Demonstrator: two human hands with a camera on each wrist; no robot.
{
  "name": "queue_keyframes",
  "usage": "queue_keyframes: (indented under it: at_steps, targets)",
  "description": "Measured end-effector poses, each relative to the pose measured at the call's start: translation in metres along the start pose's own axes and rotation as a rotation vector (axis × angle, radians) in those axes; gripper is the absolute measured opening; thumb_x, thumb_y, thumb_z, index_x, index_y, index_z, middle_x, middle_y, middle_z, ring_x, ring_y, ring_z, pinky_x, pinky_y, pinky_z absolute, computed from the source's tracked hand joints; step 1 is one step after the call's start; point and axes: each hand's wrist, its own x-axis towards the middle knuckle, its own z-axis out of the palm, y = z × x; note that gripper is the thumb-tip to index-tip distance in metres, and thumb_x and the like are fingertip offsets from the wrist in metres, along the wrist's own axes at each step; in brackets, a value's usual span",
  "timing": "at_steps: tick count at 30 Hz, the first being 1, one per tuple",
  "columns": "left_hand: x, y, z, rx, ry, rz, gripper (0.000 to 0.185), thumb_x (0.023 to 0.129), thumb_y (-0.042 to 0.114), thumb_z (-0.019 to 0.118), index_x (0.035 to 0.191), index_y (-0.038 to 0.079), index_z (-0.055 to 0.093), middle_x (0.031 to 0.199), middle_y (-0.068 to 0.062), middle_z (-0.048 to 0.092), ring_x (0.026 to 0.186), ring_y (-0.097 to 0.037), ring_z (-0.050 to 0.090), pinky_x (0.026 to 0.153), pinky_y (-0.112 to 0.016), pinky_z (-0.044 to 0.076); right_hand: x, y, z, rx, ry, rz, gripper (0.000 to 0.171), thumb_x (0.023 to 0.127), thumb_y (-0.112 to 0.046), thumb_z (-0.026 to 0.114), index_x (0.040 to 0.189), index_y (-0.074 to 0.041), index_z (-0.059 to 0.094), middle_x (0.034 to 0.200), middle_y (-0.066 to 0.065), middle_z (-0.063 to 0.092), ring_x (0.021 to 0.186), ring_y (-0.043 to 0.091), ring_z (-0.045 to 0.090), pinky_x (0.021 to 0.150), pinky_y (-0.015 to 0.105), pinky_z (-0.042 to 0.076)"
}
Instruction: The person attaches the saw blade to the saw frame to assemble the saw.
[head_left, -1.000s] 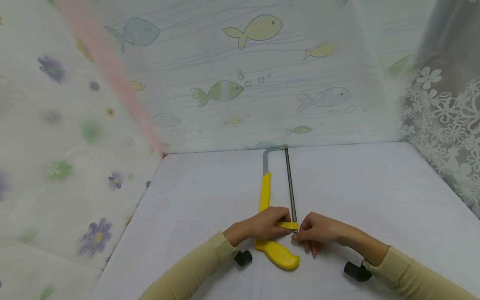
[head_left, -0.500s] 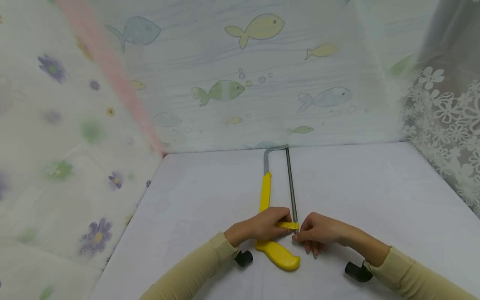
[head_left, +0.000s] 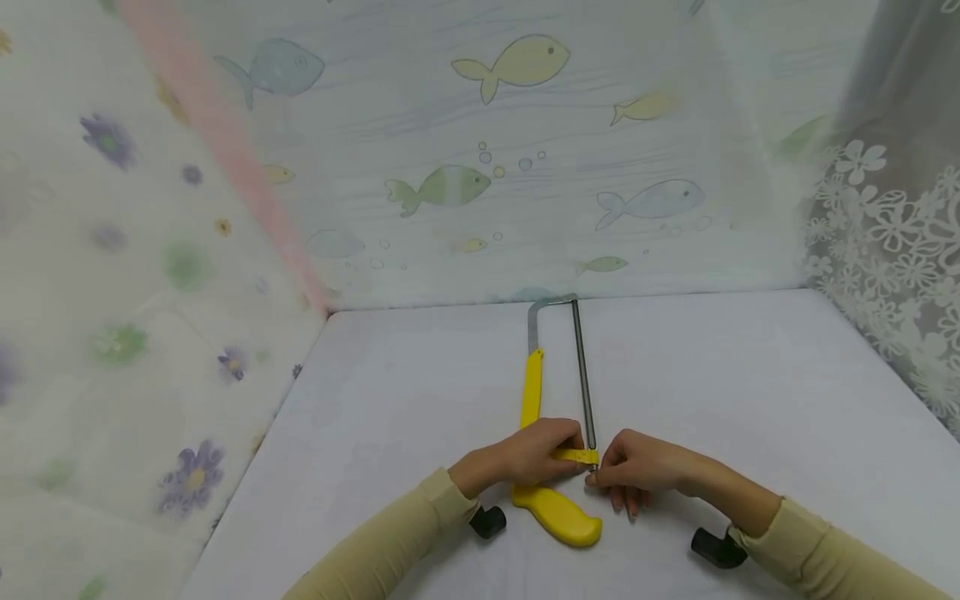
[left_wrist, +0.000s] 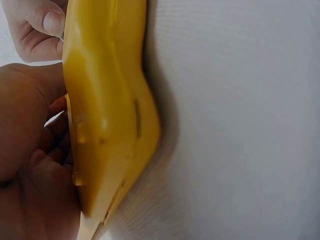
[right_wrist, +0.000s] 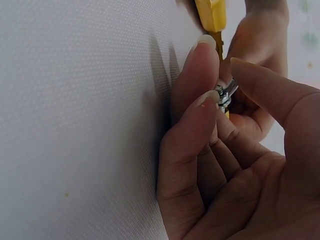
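Note:
A hacksaw (head_left: pixel 532 392) with a yellow handle lies on the white-covered table, its metal bow pointing away and its blade side on the right. My left hand (head_left: pixel 543 448) grips the yellow frame just above the handle, around the lower arm of the saw. The yellow handle (left_wrist: pixel 107 100) fills much of the left wrist view and hides part of that hand's fingers. At the near end of the blade side, my right hand (head_left: pixel 645 461) pinches a small silver wing nut (right_wrist: pixel 226 96) between thumb and curled fingers. The fingers partly cover it.
The table (head_left: pixel 420 375) has a white cloth. Behind it hangs a fish-print curtain (head_left: pixel 480 208), with a flower-print sheet (head_left: pixel 150 333) at left and white lace (head_left: pixel 892 242) at right. Black wrist mounts (head_left: pixel 716 548) sit under the sleeves.
Both hands stay at the same places on the hacksaw. The whole head view has shifted slightly downward; the saw itself shows no clear movement.

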Motion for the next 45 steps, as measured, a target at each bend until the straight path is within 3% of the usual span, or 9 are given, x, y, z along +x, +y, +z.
queue_keyframes:
  at_steps: [19, 29, 37, 45]
  targets:
    - [0.0, -0.002, 0.002, -0.006, 0.008, 0.0, 0.013, 0.101, 0.026, 0.068, 0.104, 0.016, 0.06, 0.092, 0.011, 0.059, 0.082, -0.002, 0.051, 0.077, -0.015, 0.045, -0.004, 0.002, -0.004, 0.005, -0.031, -0.01, 0.036, 0.101, -0.026, 0.065, 0.079, 0.002, 0.071, 0.065, 0.008, 0.067, 0.05, 0.013, 0.059, 0.048, 0.023, 0.041]
    - [0.0, 0.0, 0.0, -0.001, -0.003, -0.004, 0.013, 0.1, 0.025, 0.069, 0.104, 0.016, 0.06, 0.092, 0.011, 0.059, 0.082, -0.002, 0.051, 0.077, -0.015, 0.045, -0.006, 0.004, -0.01, 0.005, -0.028, -0.019, 0.021, 0.099, -0.016, 0.067, 0.087, 0.0, 0.072, 0.068, 0.008, 0.067, 0.052, 0.013, 0.06, 0.048, 0.023, 0.042]
    - [0.001, 0.001, -0.002, -0.005, 0.001, 0.01, 0.013, 0.101, 0.025, 0.068, 0.104, 0.015, 0.06, 0.093, 0.011, 0.06, 0.083, -0.001, 0.052, 0.079, -0.014, 0.046, -0.006, 0.005, -0.012, 0.016, -0.051, -0.038, 0.024, 0.097, -0.016, 0.07, 0.084, 0.004, 0.069, 0.064, 0.004, 0.061, 0.051, 0.013, 0.059, 0.047, 0.022, 0.041]
    - [-0.001, 0.002, -0.002, -0.008, -0.009, -0.009, 0.013, 0.1, 0.024, 0.069, 0.105, 0.015, 0.06, 0.094, 0.011, 0.06, 0.084, -0.002, 0.052, 0.08, -0.015, 0.045, -0.002, 0.005, -0.007, 0.013, -0.026, 0.005, 0.037, 0.099, -0.029, 0.069, 0.078, 0.001, 0.073, 0.066, 0.009, 0.069, 0.05, 0.013, 0.06, 0.047, 0.023, 0.041]
